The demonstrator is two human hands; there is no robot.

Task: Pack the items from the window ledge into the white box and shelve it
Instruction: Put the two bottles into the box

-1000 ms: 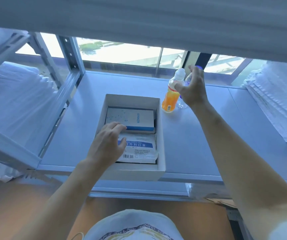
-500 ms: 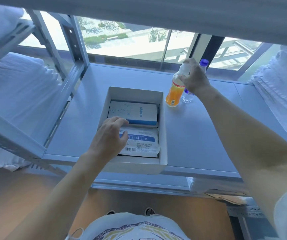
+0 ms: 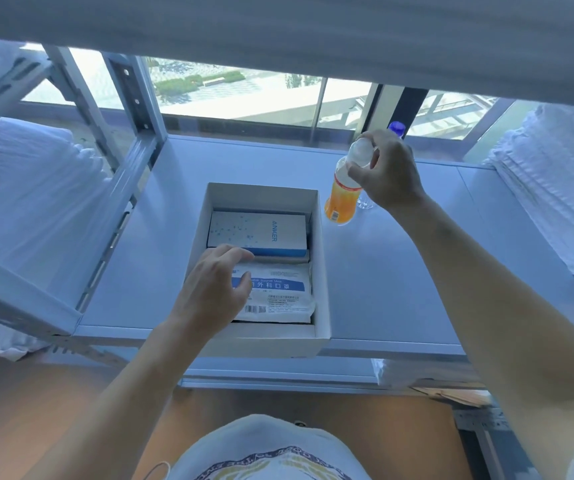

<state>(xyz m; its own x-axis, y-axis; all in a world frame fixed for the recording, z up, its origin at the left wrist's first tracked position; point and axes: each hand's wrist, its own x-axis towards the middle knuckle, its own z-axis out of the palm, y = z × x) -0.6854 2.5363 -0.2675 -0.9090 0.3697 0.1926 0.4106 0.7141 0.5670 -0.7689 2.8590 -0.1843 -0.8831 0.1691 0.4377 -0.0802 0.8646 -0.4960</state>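
Two hands work: my right hand (image 3: 387, 173) grips the orange bottle (image 3: 344, 190) by its neck beside the white box (image 3: 321, 271); my left hand (image 3: 216, 287) rests loose-fingered on the packed mask packet (image 3: 278, 292), steadying it.

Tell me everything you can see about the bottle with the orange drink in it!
The orange drink bottle is clear plastic, with orange liquid filling its lower part and a white and red label band above that. Its cap looks white or pale. It tilts, top leaning toward the window, just right of the white box on the grey shelf. The right hand grips it around the neck and top. Whether its base touches the shelf cannot be told. Right behind it stands a clear bottle with a blue cap.
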